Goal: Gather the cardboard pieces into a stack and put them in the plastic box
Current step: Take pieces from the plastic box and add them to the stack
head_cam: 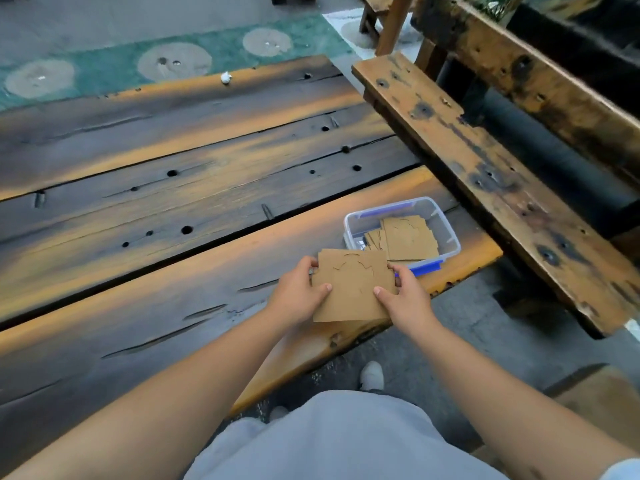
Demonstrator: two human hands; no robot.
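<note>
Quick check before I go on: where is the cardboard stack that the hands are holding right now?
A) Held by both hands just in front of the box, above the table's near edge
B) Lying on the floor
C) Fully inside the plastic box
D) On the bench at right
A: the left hand and right hand grip the cardboard stack just short of the plastic box, which already holds other pieces.

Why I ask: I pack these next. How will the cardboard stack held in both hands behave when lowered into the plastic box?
The cardboard stack looks thin and flat, so probably light and fairly stiff. Its cut lines suggest pieces could slip apart, which may be why the left hand and right hand pinch opposite edges. The plastic box already holds cardboard, so it may sit unevenly.
</note>
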